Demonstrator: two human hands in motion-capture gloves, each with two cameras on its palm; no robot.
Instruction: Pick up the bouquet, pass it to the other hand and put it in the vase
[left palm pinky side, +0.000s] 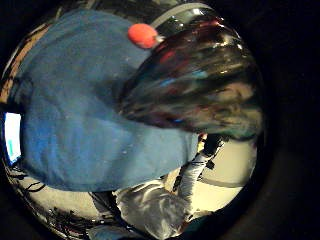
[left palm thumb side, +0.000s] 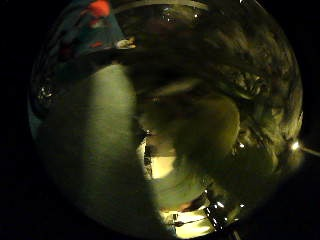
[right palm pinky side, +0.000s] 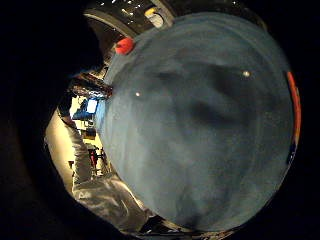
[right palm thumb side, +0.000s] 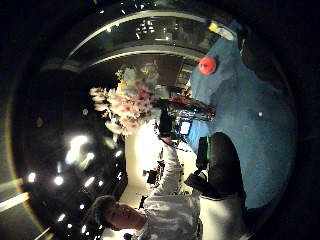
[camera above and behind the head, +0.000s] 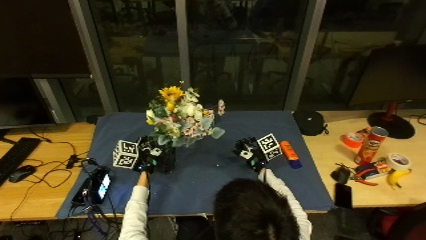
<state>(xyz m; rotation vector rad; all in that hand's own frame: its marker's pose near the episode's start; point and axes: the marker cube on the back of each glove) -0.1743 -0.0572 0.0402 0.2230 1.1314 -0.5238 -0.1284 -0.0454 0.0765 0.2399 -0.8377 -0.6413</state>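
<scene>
Left hand (camera above and behind the head: 148, 156) grips vase (camera above and behind the head: 164, 159) holding bouquet (camera above and behind the head: 181, 118); right hand (camera above and behind the head: 249, 151) hovers open.

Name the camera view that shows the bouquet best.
The outside view: the whole bouquet stands upright in the dark vase, beside the left hand. The right thumb side palm view shows it small and distant. The other palm views show no blooms that I can make out.

No legible txt anywhere; red can (camera above and behind the head: 377, 140) at table's right has markings, unreadable.

Dark hair (camera above and behind the head: 251, 210), white sleeves (camera above and behind the head: 135, 216), 2 black gloves (camera above and behind the head: 249, 151).
</scene>
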